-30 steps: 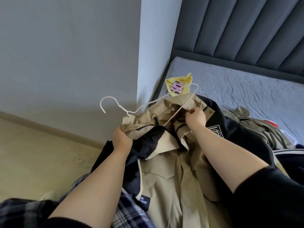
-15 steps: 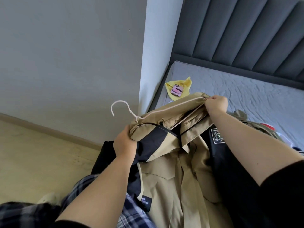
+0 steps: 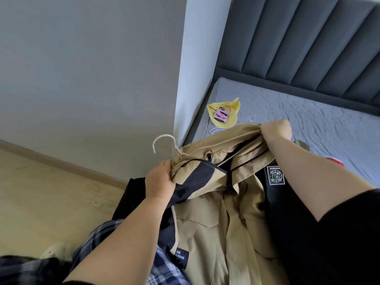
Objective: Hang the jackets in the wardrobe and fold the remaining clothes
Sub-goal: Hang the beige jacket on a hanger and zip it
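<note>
Head view, looking down: a tan and black zip-up fabric jacket [image 3: 216, 233] fills the lower centre of the frame, raised by its shoulders and hanging down towards the bottom edge. A thin pale cream hanger [image 3: 166, 135] is threaded inside it. Its hook curls out of the collar at centre left, and one arm runs as a line along the upper shoulder towards the right.

The left hand [image 3: 160, 179], at centre left just below the hook, has its fingers curled round a bunch of tan collar and black panel fabric. The right hand [image 3: 276, 130], upper right of centre, is closed tightly on the far shoulder, pinching fabric together with the end of the hanger. Its forearm runs down to a black sleeve [image 3: 349, 233] at the right edge.

A square white-bordered badge [image 3: 276, 175] sits on the jacket's black part below the right wrist, and a small dark label [image 3: 182, 256] with white lettering hangs at its lower left hem.

Behind the jacket, a grey quilted mattress [image 3: 318, 120] lies in the right half, with a dark grey padded headboard [image 3: 308, 48] above it. Near the mattress corner lies a yellow cloth [image 3: 231, 108] with a pink-cased phone [image 3: 221, 116] on it. An olive garment [image 3: 302, 144] and something red [image 3: 335, 161] peek out beside the right forearm. A grey wall [image 3: 82, 68] fills the upper left, a light wooden floor [image 3: 41, 192] the lower left, and blue plaid trousers [image 3: 144, 270] the bottom edge.
</note>
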Motion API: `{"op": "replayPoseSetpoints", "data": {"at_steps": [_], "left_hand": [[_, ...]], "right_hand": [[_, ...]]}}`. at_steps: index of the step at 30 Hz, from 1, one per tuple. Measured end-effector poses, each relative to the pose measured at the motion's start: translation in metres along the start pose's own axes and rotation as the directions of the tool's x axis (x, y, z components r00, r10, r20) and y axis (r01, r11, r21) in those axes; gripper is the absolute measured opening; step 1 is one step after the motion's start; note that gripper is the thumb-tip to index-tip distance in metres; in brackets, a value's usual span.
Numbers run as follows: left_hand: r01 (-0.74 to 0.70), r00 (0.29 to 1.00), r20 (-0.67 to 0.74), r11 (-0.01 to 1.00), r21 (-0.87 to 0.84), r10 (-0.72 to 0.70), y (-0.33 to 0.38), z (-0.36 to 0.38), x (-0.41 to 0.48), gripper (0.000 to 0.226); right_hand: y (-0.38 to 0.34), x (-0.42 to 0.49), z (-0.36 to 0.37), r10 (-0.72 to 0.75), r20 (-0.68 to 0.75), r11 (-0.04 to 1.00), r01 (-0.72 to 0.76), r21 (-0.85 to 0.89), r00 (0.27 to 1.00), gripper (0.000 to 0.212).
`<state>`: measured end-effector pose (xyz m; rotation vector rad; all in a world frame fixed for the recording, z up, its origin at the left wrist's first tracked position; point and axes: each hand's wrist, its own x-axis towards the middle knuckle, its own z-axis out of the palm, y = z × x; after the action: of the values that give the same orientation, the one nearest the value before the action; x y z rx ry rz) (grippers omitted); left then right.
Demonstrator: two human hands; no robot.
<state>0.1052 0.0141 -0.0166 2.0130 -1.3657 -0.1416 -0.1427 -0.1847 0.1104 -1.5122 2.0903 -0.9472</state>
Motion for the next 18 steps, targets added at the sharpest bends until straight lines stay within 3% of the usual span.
{"op": "replayPoseSetpoints", "data": {"at_steps": [3, 8, 12, 15, 17, 18], "left_hand": [[0.032, 0.999, 0.006, 0.997, -0.068, -0.032, -0.003, -0.001, 0.001, 0.013], [0.025, 0.997, 0.079, 0.987, -0.158, -0.013, 0.005, 0.001, -0.008, 0.021], [0.037, 0.997, 0.076, 0.986, -0.166, -0.024, 0.005, 0.000, -0.006, 0.021], [-0.051, 0.977, 0.198, 0.990, -0.129, 0.076, 0.009, 0.006, -0.009, 0.038], [-0.042, 0.973, 0.220, 0.987, -0.157, 0.076, 0.013, 0.009, -0.012, 0.044], [-0.012, 0.976, 0.213, 0.981, -0.195, 0.055, 0.013, 0.009, -0.011, 0.045]], "right_hand": [[-0.009, -0.012, 0.008, -0.361, -0.042, 0.889, 0.330, -0.319, 0.932, 0.005], [-0.014, -0.032, 0.022, -0.629, 0.005, 0.679, 0.552, -0.484, 0.777, 0.017], [-0.035, -0.078, 0.038, -0.683, 0.121, 0.655, 0.678, -0.334, 0.720, 0.019], [-0.050, -0.130, 0.056, -0.687, 0.359, 0.622, 0.767, -0.157, 0.631, 0.016], [-0.053, -0.160, 0.067, -0.672, 0.495, 0.637, 0.771, 0.006, 0.551, 0.014], [-0.054, -0.165, 0.069, -0.653, 0.525, 0.667, 0.743, 0.054, 0.547, 0.015]]}}
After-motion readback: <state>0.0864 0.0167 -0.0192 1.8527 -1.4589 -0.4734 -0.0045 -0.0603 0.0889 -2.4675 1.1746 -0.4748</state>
